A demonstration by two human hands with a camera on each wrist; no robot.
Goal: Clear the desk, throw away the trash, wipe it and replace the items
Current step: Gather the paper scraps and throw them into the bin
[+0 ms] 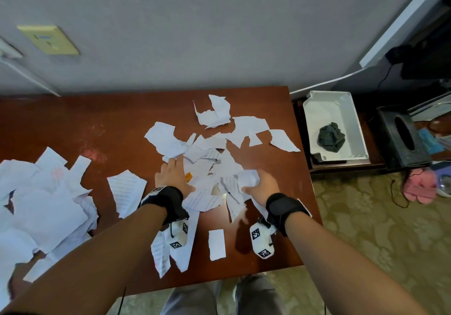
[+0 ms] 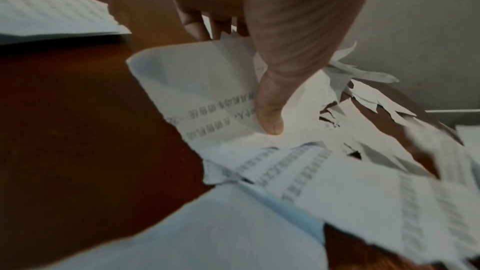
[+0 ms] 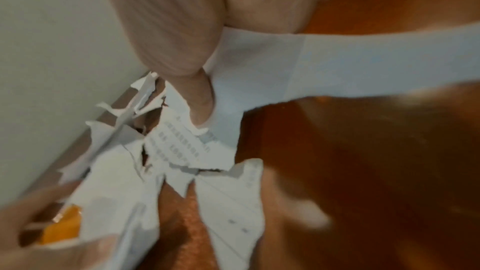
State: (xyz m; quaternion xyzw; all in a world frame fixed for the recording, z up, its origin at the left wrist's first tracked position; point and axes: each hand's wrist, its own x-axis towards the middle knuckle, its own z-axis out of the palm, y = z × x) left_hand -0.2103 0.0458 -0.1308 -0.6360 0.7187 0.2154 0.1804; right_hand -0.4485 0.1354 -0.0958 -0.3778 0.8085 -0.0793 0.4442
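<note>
Right hand (image 1: 261, 187) curled round crumpled paper (image 1: 249, 178); left hand (image 1: 173, 176) laid flat, fingers straight, on scraps (image 1: 166, 139) on desk (image 1: 97, 124).

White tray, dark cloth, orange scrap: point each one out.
white tray (image 1: 324, 112), head view, bare floor at its far end.
dark cloth (image 1: 331, 137), head view, middle of the crumpled heap.
orange scrap (image 1: 188, 176), head view, its visible middle.
</note>
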